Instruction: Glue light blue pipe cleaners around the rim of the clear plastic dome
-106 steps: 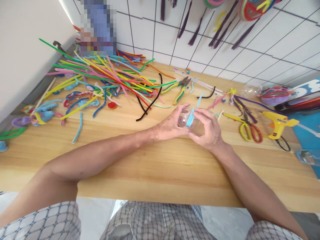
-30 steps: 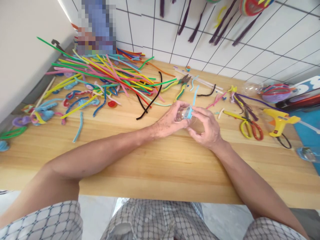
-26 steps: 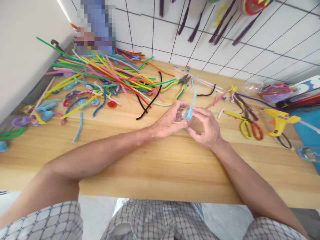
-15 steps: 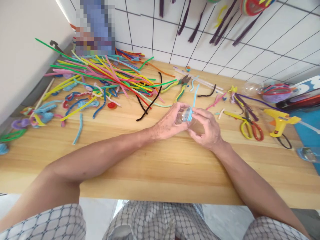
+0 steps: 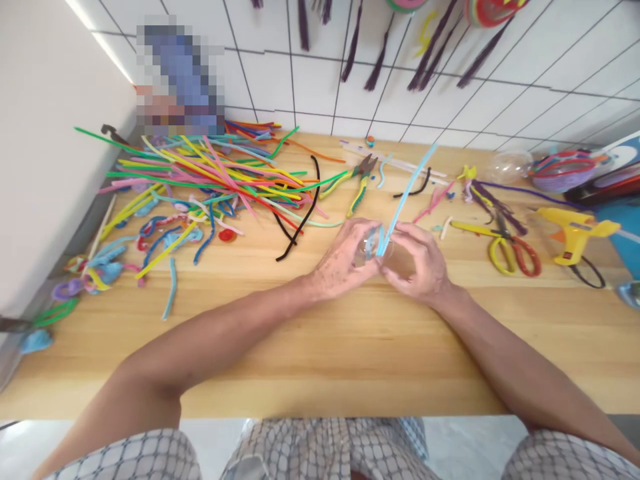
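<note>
A small clear plastic ball (image 5: 367, 247) sits between my two hands above the middle of the wooden table. My left hand (image 5: 345, 261) is curled around its left side and holds it. Light blue pipe cleaner (image 5: 413, 180) is wrapped at the ball's right side, and its long free end sticks up and to the right. The fingers of my right hand (image 5: 417, 261) are closed on the light blue pipe cleaner beside the ball. Both hands nearly meet at the fingertips.
Colourful pipe cleaners (image 5: 220, 167) are heaped at the back left. Behind my hands lie pliers (image 5: 361, 183) and black pipe cleaners (image 5: 316, 193). Scissors (image 5: 505, 243), a yellow glue gun (image 5: 573, 233) and a wrapped purple ball (image 5: 565, 175) are at the right.
The light blue pipe cleaner's free end now leans to the right and shows longer. Both hands remain at the ball. The whole view has shifted slightly.
</note>
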A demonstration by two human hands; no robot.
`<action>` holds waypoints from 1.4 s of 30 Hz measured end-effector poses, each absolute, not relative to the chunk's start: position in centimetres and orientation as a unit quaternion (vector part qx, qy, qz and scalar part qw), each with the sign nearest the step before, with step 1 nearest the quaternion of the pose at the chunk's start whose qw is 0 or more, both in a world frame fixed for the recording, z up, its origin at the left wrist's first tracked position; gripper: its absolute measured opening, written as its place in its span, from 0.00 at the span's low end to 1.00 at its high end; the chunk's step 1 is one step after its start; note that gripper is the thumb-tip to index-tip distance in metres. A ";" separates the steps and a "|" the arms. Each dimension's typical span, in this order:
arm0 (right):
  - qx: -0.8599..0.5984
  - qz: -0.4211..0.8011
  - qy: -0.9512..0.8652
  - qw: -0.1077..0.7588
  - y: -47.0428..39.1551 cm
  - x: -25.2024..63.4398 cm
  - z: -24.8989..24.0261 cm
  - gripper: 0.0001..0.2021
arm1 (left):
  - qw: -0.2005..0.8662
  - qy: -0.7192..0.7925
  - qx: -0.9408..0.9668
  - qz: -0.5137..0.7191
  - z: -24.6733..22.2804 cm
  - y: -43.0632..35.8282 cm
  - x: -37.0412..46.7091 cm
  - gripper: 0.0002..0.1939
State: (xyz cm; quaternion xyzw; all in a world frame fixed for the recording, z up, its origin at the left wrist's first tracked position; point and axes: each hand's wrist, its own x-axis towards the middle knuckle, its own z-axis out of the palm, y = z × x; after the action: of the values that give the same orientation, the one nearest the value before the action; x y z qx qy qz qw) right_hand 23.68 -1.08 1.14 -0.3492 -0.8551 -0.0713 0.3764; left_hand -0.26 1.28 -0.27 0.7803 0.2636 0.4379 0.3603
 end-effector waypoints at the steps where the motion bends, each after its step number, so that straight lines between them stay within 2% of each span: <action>1: -0.348 -0.068 -0.854 0.380 -1.0 23.6 1.0 0.41 | 0.358 0.265 0.783 0.434 -0.3 1.3 -0.3 0.30; 27: -0.341 0.029 -0.841 0.420 -0.4 22.7 -0.1 0.38 | 0.330 0.265 0.794 0.436 -0.1 1.3 -0.6 0.28; 30: -0.347 0.036 -0.839 0.417 -0.3 22.9 -0.1 0.40 | 0.345 0.275 0.783 0.439 -0.4 1.3 -0.4 0.31; 34: -0.342 0.020 -0.848 0.405 -0.3 23.0 -0.1 0.39 | 0.367 0.286 0.771 0.436 -0.9 1.3 -0.4 0.36; 42: -0.347 0.018 -0.848 0.400 -0.4 23.0 0.0 0.40 | 0.349 0.276 0.791 0.420 -0.3 1.4 -0.5 0.35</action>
State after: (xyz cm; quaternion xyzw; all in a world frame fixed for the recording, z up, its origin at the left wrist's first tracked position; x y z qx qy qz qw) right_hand 23.04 -0.39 -0.02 -0.3471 -0.8481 0.0185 0.3998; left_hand -0.49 1.44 -0.32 0.7911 0.2756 0.4204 0.3486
